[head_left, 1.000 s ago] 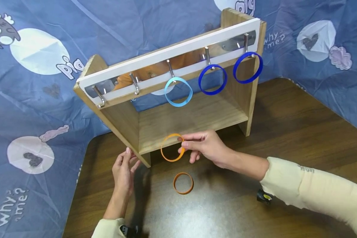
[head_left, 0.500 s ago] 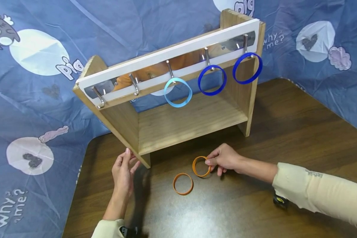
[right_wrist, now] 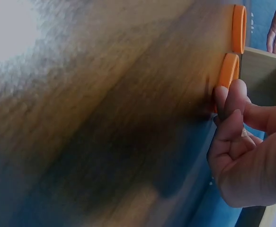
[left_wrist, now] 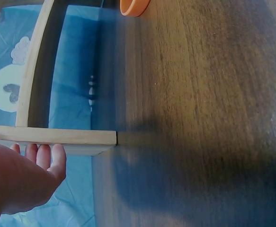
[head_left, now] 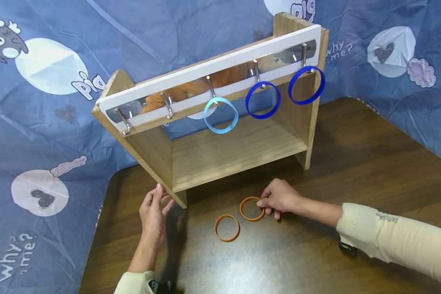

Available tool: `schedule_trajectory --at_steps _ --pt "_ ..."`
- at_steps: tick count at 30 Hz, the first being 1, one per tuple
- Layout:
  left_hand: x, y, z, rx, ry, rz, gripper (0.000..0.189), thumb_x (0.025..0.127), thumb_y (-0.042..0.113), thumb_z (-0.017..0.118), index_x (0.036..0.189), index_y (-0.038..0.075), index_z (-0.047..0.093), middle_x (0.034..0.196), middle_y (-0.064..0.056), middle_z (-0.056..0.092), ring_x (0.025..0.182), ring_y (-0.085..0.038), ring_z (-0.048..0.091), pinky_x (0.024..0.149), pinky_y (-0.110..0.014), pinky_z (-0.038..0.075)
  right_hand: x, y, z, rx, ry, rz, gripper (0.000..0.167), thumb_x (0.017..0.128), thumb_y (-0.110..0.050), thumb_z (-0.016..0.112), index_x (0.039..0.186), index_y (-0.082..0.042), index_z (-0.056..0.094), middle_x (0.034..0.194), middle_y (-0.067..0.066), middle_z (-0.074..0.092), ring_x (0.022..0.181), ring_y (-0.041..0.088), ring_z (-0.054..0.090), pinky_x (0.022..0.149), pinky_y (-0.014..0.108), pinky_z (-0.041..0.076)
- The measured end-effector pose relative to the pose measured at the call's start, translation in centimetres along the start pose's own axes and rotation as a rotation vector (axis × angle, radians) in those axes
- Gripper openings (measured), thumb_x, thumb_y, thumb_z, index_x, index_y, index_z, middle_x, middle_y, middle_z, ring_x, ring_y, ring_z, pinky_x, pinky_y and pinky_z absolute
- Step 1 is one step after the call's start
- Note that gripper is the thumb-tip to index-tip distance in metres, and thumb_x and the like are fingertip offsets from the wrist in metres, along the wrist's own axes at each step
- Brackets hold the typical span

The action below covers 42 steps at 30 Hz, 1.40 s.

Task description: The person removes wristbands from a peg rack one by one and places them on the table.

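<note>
In the head view my right hand (head_left: 281, 197) pinches the right rim of an orange silicone wristband (head_left: 250, 220), which lies at table level in front of the shelf. The right wrist view shows thumb and finger on that band (right_wrist: 229, 71). Just left of it, a second orange wristband (head_left: 226, 240) lies flat on the table. My left hand (head_left: 153, 214) rests against the lower left side panel of a wooden shelf (head_left: 239, 151), fingers fairly straight along its outer face (left_wrist: 52, 136). A light blue wristband (head_left: 222, 131) hangs on the shelf's middle hook.
Two dark blue wristbands, one (head_left: 263, 116) beside the other (head_left: 307, 102), hang on the right hooks. The two left hooks (head_left: 123, 122) hold nothing. A white-framed hook rail (head_left: 191, 75) crosses the shelf's top front. Blue printed cloth (head_left: 40, 134) stands behind the brown table (head_left: 375, 171).
My right hand has brought the pinched orange wristband down and to the right, from in front of the shelf to the table. The left hand has stayed in place.
</note>
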<state>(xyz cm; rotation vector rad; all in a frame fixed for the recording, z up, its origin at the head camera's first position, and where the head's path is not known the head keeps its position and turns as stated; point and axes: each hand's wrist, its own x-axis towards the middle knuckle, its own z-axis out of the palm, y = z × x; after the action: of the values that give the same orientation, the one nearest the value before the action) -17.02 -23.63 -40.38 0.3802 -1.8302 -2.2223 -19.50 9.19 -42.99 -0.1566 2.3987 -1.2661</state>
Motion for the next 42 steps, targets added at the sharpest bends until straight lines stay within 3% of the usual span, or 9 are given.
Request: schedule_trajectory --at_steps 5,14,21,25,30,34,42 --pt "0.0 0.0 0.0 0.004 0.002 0.001 0.035 0.098 0.035 0.055 0.104 0.001 0.049 0.105 -0.001 0.057 0.101 -0.017 0.058 0.094 -0.037 0.049 -0.2 -0.4 -0.7 -0.033 0.033 -0.062 0.010 0.087 -0.015 0.073 0.088 -0.005 0.073 0.061 0.008 0.066 0.038 0.014 0.056 0.038 0.027 0.046" --pt "-0.1 0.0 0.0 -0.001 0.005 0.000 0.035 0.098 0.035 0.055 0.104 0.001 0.049 0.107 -0.001 0.056 0.100 -0.016 0.058 0.094 -0.037 0.049 -0.5 -2.4 -2.7 0.142 0.069 -0.144 0.021 0.089 -0.017 0.071 0.103 -0.002 0.071 0.075 0.009 0.071 0.044 0.019 0.060 0.050 0.038 0.054" --pt "-0.1 0.0 0.0 0.002 0.001 0.006 0.034 0.098 0.035 0.055 0.103 0.001 0.050 0.106 -0.001 0.056 0.101 -0.017 0.057 0.094 -0.037 0.049 -1.2 -5.2 -4.2 0.307 0.121 -0.189 0.029 0.088 -0.020 0.072 0.112 -0.003 0.069 0.086 0.011 0.073 0.048 0.018 0.062 0.045 0.024 0.045" --pt "-0.1 0.0 0.0 0.004 0.002 0.000 0.028 0.098 0.035 0.055 0.099 0.007 0.052 0.107 -0.002 0.056 0.101 -0.017 0.057 0.094 -0.037 0.049 -1.3 -6.2 -4.9 0.384 0.146 -0.277 0.035 0.089 -0.019 0.071 0.118 -0.001 0.066 0.093 0.016 0.073 0.050 0.017 0.063 0.046 0.023 0.047" --pt "0.0 0.1 0.0 0.009 0.003 0.003 0.032 0.098 0.035 0.055 0.102 0.004 0.051 0.106 -0.001 0.057 0.100 -0.017 0.057 0.094 -0.037 0.049 -1.1 -7.5 -5.3 0.553 0.138 -0.399 0.039 0.091 -0.014 0.069 0.126 -0.001 0.060 0.106 0.020 0.069 0.052 0.016 0.065 0.051 0.024 0.049" --pt "0.0 0.2 0.0 0.008 0.001 0.011 0.035 0.098 0.035 0.055 0.104 0.001 0.050 0.105 -0.001 0.057 0.099 -0.016 0.058 0.093 -0.036 0.050 -0.7 -9.0 -5.1 0.757 0.090 -0.462 0.042 0.094 -0.010 0.062 0.134 -0.001 0.053 0.112 0.012 0.069 0.053 0.013 0.065 0.052 0.022 0.049" --pt "-0.1 0.1 0.0 0.011 -0.005 0.006 0.032 0.099 0.033 0.054 0.101 0.002 0.050 0.112 -0.001 0.054 0.101 -0.017 0.057 0.093 -0.036 0.050 -0.3 -11.8 -4.5 1.097 0.043 -0.484 0.044 0.097 -0.006 0.056 0.140 -0.003 0.047 0.102 0.004 0.070 0.052 0.012 0.063 0.058 0.025 0.054"
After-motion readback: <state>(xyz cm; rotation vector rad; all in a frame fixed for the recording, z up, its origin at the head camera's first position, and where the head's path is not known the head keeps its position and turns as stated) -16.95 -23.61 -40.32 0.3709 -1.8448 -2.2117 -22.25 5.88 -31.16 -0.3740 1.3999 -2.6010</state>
